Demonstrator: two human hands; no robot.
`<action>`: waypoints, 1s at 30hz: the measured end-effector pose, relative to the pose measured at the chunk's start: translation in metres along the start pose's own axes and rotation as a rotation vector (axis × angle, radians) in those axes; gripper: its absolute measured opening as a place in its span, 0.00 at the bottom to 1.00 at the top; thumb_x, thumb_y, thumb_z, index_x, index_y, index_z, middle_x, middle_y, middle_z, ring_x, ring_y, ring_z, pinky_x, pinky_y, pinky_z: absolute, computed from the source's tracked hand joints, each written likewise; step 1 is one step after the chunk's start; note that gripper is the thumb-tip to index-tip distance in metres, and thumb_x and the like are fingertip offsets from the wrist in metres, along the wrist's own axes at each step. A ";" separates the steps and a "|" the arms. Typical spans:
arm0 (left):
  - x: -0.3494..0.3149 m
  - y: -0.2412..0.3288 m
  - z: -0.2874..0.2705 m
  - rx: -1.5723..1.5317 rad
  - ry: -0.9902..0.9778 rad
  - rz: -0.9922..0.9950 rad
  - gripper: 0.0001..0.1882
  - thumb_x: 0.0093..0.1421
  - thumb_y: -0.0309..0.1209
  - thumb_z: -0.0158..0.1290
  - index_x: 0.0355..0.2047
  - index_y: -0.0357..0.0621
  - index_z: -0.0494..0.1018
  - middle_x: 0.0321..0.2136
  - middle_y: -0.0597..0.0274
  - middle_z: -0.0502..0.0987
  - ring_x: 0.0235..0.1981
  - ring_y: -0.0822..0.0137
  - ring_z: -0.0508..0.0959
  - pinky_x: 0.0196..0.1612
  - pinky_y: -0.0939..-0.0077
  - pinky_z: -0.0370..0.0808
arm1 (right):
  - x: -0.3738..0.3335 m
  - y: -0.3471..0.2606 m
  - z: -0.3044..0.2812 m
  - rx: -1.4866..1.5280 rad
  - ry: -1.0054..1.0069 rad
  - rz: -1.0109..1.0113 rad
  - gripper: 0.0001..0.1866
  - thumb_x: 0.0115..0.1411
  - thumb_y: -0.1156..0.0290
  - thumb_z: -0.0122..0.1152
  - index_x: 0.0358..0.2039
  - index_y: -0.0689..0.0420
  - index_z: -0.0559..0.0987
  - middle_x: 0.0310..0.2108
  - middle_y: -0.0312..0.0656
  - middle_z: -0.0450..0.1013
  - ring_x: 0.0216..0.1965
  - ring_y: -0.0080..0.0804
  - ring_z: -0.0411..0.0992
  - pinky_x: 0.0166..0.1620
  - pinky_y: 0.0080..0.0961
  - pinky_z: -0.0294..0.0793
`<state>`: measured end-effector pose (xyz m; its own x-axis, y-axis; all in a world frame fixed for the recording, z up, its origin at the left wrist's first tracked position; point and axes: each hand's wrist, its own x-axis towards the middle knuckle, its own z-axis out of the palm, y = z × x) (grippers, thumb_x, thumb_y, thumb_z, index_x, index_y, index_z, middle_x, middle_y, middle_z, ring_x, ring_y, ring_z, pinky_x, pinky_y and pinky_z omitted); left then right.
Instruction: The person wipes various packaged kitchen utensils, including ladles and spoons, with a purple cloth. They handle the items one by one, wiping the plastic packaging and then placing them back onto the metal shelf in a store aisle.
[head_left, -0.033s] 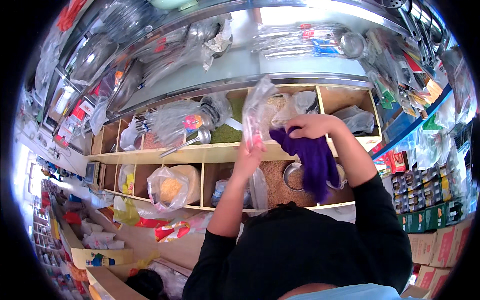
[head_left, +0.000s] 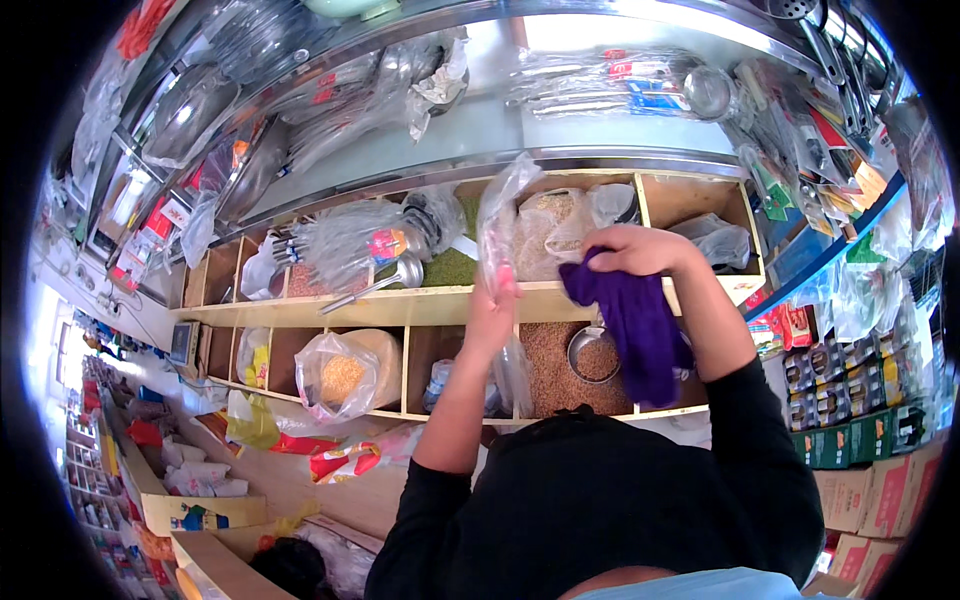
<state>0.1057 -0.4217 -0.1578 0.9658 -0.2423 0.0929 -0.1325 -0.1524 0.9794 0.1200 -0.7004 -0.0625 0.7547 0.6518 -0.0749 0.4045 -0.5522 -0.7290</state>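
Observation:
My left hand (head_left: 493, 310) is closed around a long item in clear plastic wrap (head_left: 503, 215) with a pinkish-red part near my fingers; its exact kind is hard to make out. The wrap stands up over the divider of the wooden grain bins (head_left: 440, 303) and also hangs below my hand. My right hand (head_left: 640, 250) grips a purple cloth (head_left: 640, 335) by its top end. The cloth drapes down over the right part of a bin of brown grain (head_left: 550, 365), beside a round metal bowl (head_left: 594, 355) lying in that grain.
Plastic-wrapped utensils and a metal ladle (head_left: 405, 270) lie across the back bins at left. An open bag of yellow grain (head_left: 341, 380) sits in a front bin. Wrapped goods (head_left: 620, 85) line the shelf behind. A blue rack edge (head_left: 835, 245) rises at right, above stacked cartons (head_left: 880, 490).
My right hand and the purple cloth have shifted a little to the right, uncovering more of the metal bowl. My left hand has moved slightly left with the wrapped item.

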 end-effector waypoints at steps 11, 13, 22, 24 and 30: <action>-0.012 0.041 0.038 0.788 0.230 0.529 0.37 0.40 0.17 0.52 0.55 0.50 0.65 0.36 0.55 0.73 0.35 0.50 0.76 0.35 0.58 0.73 | 0.009 -0.054 0.027 -0.833 0.825 -0.027 0.25 0.59 0.53 0.54 0.51 0.56 0.71 0.42 0.53 0.73 0.46 0.52 0.71 0.52 0.38 0.67; -0.016 0.029 0.038 0.812 0.185 0.524 0.35 0.41 0.16 0.50 0.54 0.49 0.66 0.35 0.53 0.74 0.36 0.49 0.75 0.37 0.58 0.72 | 0.014 -0.035 0.024 -0.563 0.702 0.160 0.26 0.58 0.51 0.55 0.50 0.55 0.73 0.42 0.54 0.73 0.47 0.53 0.70 0.53 0.37 0.67; -0.022 0.014 0.048 0.548 0.293 0.615 0.24 0.51 0.17 0.50 0.52 0.39 0.67 0.37 0.51 0.76 0.38 0.56 0.77 0.41 0.66 0.73 | 0.011 0.027 0.064 1.607 0.902 0.016 0.22 0.65 0.58 0.46 0.49 0.62 0.72 0.40 0.47 0.74 0.41 0.37 0.73 0.44 0.31 0.74; -0.013 0.030 0.063 0.150 0.233 0.424 0.18 0.59 0.23 0.48 0.50 0.37 0.68 0.37 0.55 0.77 0.37 0.64 0.77 0.41 0.70 0.72 | 0.006 0.033 0.099 1.366 0.582 -0.113 0.24 0.64 0.56 0.45 0.52 0.61 0.68 0.44 0.50 0.72 0.43 0.43 0.73 0.45 0.39 0.75; 0.008 0.001 0.080 -0.373 -0.212 0.026 0.14 0.65 0.31 0.46 0.46 0.35 0.69 0.36 0.62 0.77 0.38 0.74 0.74 0.42 0.77 0.72 | 0.025 0.026 0.111 0.829 1.043 -0.038 0.25 0.58 0.64 0.59 0.50 0.67 0.68 0.42 0.48 0.73 0.42 0.35 0.71 0.49 0.30 0.70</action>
<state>0.0953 -0.5007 -0.1705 0.8908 -0.4389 0.1176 -0.0289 0.2036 0.9786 0.0919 -0.6407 -0.1584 0.9400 -0.2463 0.2361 0.2831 0.1770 -0.9426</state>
